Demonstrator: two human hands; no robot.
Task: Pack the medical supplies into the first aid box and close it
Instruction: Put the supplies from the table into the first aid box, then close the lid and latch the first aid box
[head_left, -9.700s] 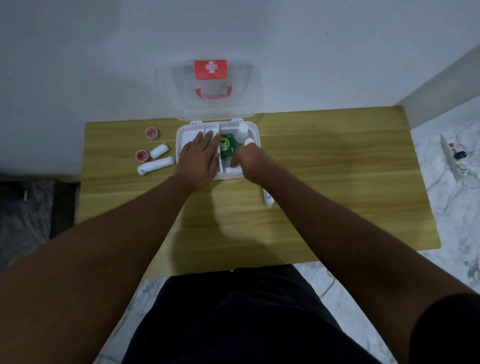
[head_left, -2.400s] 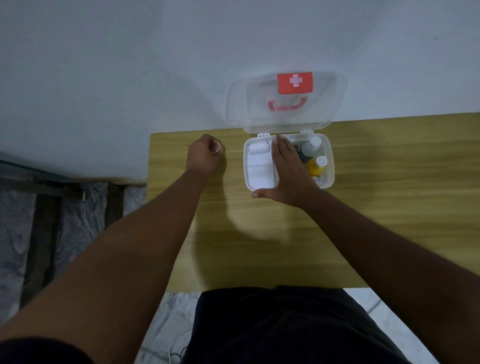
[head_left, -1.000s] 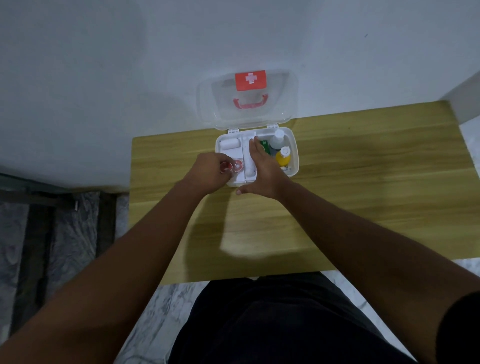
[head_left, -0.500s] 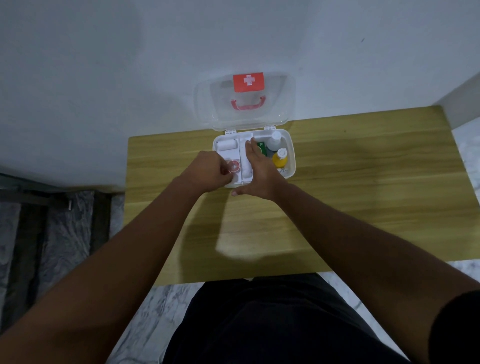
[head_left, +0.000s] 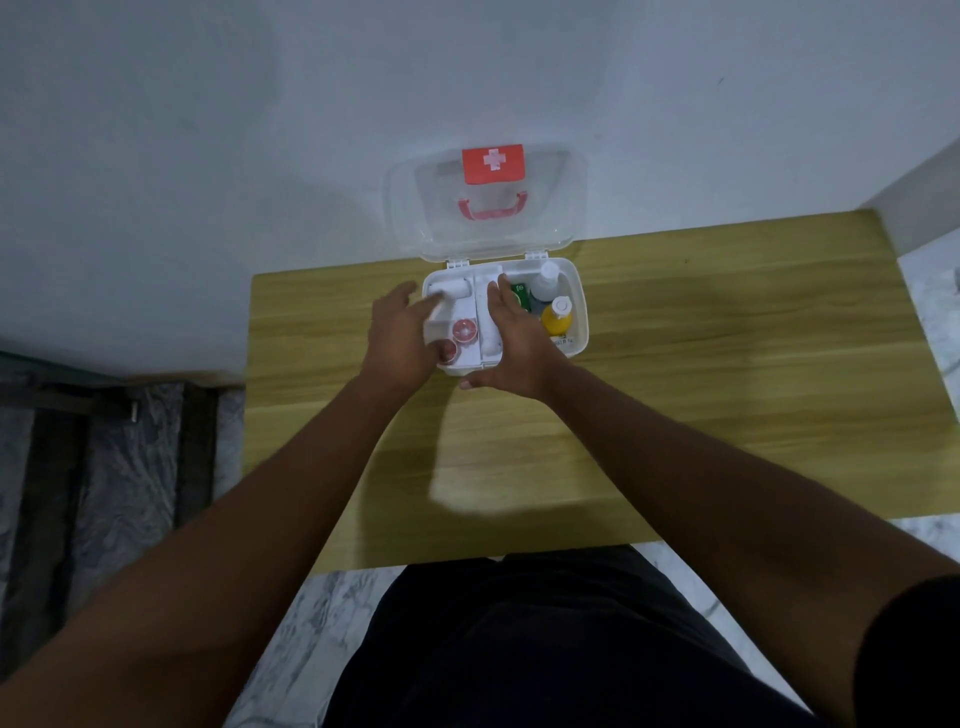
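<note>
The white first aid box (head_left: 579, 291) stands at the table's back edge, its clear lid (head_left: 485, 202) with a red cross label and red handle upright against the wall. Its left compartment holds two red tape rolls (head_left: 463, 331) and white gauze rolls (head_left: 449, 286). A yellow bottle (head_left: 557, 318), a white bottle (head_left: 545, 278) and a green packet (head_left: 519, 297) fill the right side. My left hand (head_left: 400, 338) hovers over the box's left edge, fingers spread, holding nothing. My right hand (head_left: 511, 343) lies flat on the box's middle, thumb at its front rim.
The wooden table (head_left: 701, 374) stands against a white wall. Marble floor (head_left: 130, 441) and a dark strip lie to the left, more marble floor to the right. My dark-clothed lap is below the table's near edge.
My left hand brought a red tape roll from the table's left into the box, let it go in the left compartment and opened its fingers. My right hand has stayed on the box.
</note>
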